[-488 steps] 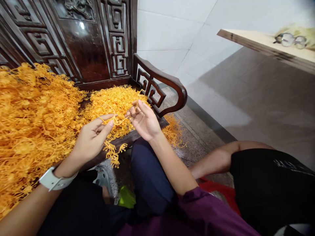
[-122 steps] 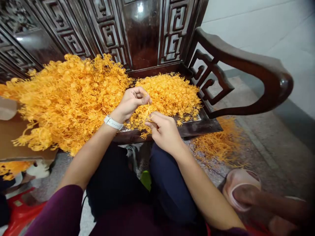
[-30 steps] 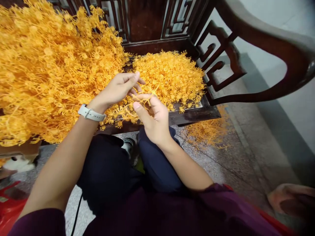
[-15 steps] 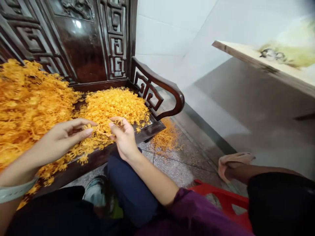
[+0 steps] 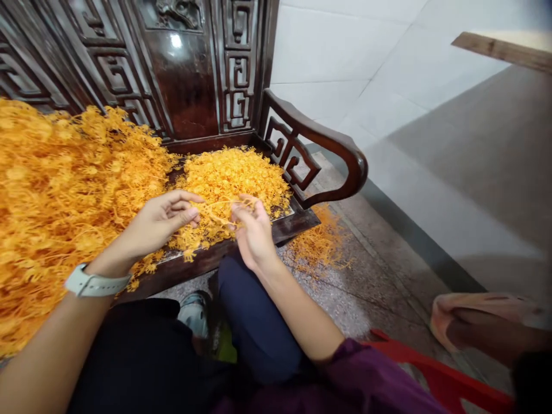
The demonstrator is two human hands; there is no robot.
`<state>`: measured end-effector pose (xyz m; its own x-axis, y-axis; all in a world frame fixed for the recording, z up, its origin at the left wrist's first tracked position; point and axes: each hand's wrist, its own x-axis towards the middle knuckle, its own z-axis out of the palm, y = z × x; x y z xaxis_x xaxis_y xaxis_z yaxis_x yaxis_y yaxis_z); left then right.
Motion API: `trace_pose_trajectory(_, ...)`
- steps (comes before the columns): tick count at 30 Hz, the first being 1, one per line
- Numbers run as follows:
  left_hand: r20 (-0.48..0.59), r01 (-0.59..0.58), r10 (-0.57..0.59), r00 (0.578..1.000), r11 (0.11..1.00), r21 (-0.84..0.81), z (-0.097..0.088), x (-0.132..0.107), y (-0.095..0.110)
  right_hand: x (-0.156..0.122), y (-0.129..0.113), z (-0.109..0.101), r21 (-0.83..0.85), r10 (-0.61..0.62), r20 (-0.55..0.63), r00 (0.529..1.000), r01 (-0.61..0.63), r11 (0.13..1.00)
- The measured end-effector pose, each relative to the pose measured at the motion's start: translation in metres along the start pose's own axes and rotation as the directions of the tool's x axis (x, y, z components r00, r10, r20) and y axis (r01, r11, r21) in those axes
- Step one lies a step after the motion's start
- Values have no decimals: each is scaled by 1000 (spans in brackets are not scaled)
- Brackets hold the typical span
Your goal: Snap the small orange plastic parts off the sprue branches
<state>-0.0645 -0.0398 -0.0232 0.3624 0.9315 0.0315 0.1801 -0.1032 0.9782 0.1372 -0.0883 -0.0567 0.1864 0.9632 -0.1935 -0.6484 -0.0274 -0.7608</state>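
Observation:
Between my hands stretches a thin yellow-orange plastic sprig point(image 5: 221, 203) with slender looped stems, held above the bench. My left hand point(image 5: 161, 224), with a pale watch strap on its wrist, pinches the sprig's left end between thumb and fingers. My right hand point(image 5: 255, 233) has its thumb and fingers closed around the other end, partly hiding it. Right behind my hands lies a smaller heap of yellow flower-like plastic pieces point(image 5: 237, 172). A much larger, tangled heap of orange plastic sprigs point(image 5: 77, 172) rises left of my left hand.
The heaps lie on a carved dark wooden bench point(image 5: 190, 103) with a curved armrest point(image 5: 340, 155). Thin orange stems point(image 5: 321, 244) are piled on the floor by its end. A red plastic stool point(image 5: 414, 365) and another person's foot point(image 5: 474, 316) are at the lower right. A wooden board edge point(image 5: 504, 52) juts in above.
The view has swung left, so the bench, heaps and hands appear farther right. Both hands stay on the sprig, with little change in how they hold it.

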Motion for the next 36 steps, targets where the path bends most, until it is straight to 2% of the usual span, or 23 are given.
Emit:
trace_pose_trajectory(2, -18, 20, -22, 1000, 997, -79, 2, -1, 2, 5, -1, -6, 7, 4, -26, 1000, -4, 1000)
trace_pose_trajectory(3, -34, 23, -27, 999, 993, -116, 2, -1, 2, 8, -2, -10, -11, 23, 6, 1000, -23, 1000)
trace_pose_trajectory(5, -98, 8, -26, 995, 984, -180, 1, 0, 1, 14, -2, -17, -58, 102, 137, 985, -94, 994)
trace_pose_trajectory(7, -196, -26, -18, 980, 975, -220, -2, 3, -2, 18, -3, -21, -84, 169, 260, 951, -153, 985)
trace_pose_trajectory(9, -330, -77, -6, 944, 968, -239, -8, 8, -7, 19, -3, -23, -92, 182, 318, 930, -161, 983)
trace_pose_trajectory(13, -583, -180, 30, 812, 963, -201, -20, 19, -17, 16, -1, -17, -115, 180, 305, 935, -152, 982)
trace_pose_trajectory(16, -656, -197, 93, 749, 977, -87, -27, 24, -21, 9, 4, -8, -230, 236, 334, 913, -164, 959)
trace_pose_trajectory(18, -660, -194, 132, 739, 981, -21, -28, 24, -21, 2, 9, -2, -378, 277, 388, 879, -123, 917)
trace_pose_trajectory(20, -631, -184, 156, 760, 983, 22, -28, 21, -19, -7, 12, 4, -488, 226, 455, 862, 29, 872)
trace_pose_trajectory(22, -546, -174, 173, 820, 983, 52, -26, 15, -15, -16, 15, 8, -501, 39, 504, 863, 255, 827)
trace_pose_trajectory(24, -394, -171, 190, 900, 982, 82, -23, 9, -10, -20, 15, 9, -471, -227, 483, 846, 469, 747)
trace_pose_trajectory(25, -300, -175, 196, 934, 980, 95, -21, 5, -7, -20, 15, 9, -472, -348, 454, 820, 553, 687)
trace_pose_trajectory(27, -110, -192, 204, 973, 975, 111, -18, -1, -2, -17, 15, 6, -512, -515, 410, 753, 657, 554)
trace_pose_trajectory(28, -36, -197, 202, 979, 974, 109, -16, -4, 1, -14, 15, 5, -539, -545, 408, 732, 675, 504)
trace_pose_trajectory(29, 18, -200, 199, 980, 975, 102, -14, -6, 4, -11, 16, 3, -558, -535, 424, 730, 676, 481)
trace_pose_trajectory(31, 80, -195, 188, 979, 977, 83, -10, -10, 8, -7, 17, 1, -547, -433, 491, 756, 654, 522)
trace_pose_trajectory(34, 110, -169, 158, 981, 981, 98, -5, -15, 15, -5, 19, 3, -431, -268, 592, 760, 580, 691)
trace_pose_trajectory(36, 134, -139, 125, 983, 986, 96, -1, -17, 19, -6, 19, 5, -344, -256, 575, 777, 514, 786)
